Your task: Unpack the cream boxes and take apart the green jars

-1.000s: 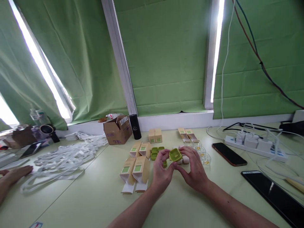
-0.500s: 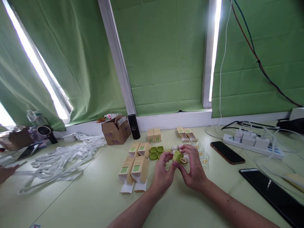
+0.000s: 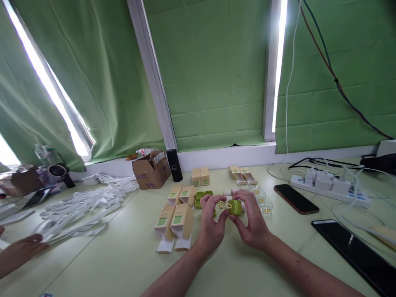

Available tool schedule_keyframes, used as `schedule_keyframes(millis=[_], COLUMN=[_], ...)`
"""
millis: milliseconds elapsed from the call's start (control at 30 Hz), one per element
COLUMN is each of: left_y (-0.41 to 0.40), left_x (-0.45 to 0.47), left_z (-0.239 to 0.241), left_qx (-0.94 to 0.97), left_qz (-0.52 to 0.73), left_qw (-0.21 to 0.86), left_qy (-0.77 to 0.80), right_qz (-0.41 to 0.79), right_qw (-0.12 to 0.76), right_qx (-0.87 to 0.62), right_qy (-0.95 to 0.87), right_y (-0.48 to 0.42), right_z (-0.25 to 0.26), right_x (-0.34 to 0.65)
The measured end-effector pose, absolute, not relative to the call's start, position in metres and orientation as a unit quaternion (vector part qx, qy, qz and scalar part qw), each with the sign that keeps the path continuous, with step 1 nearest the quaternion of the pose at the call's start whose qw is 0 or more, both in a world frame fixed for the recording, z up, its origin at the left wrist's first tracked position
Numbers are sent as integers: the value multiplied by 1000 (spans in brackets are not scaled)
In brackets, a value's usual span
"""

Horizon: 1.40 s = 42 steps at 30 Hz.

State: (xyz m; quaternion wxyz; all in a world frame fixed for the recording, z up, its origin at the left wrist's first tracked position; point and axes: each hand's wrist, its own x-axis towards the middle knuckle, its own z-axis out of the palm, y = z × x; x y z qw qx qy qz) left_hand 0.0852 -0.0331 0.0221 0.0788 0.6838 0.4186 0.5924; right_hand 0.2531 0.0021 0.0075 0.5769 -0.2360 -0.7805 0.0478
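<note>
A small, rounded green case [image 3: 235, 207] with a pale loop at its left side is held up just above the table. My right hand [image 3: 252, 218] grips its body between thumb and fingers. My left hand [image 3: 213, 220] is closed at the loop side, its thumb and index finger at the loop. Behind my left hand lie several open green square cases [image 3: 199, 199], partly covered by it. Small clear domes with gold-coloured bits [image 3: 265, 205] stand beyond my right hand, near whitish-pink pieces [image 3: 227, 192] half hidden by my fingers.
Open cardboard boxes [image 3: 182, 220] stand left of my hands, with more boxes [image 3: 201, 176] behind. Phones [image 3: 296, 199] and a power strip [image 3: 331, 185] lie right. Far left, another person's hand [image 3: 23, 252] touches white straps [image 3: 83, 206]. A brown carton [image 3: 151, 171] stands by the window.
The green case has been turned, so its loop now points left instead of right. At far left, the other person's hand has reached further in, onto the straps.
</note>
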Motion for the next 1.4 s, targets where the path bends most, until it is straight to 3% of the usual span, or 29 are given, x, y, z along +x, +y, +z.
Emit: schedule_keyframes(millis=[700,1100,1400], left_y=[-30,-24,-18], left_x=[84,77,74], left_z=[21,16,13], left_qx=[694,674,691], left_qz=[597,605,609], left_qw=[60,146,149], left_qy=[398,398,359], right_qz=[67,92,102], right_qw=[542,523,516], right_qx=[-240,-224,-218], right_qy=[-803,-817,-822], right_y=[2,4,6], right_z=[2,-1,-5], right_x=[255,257,258])
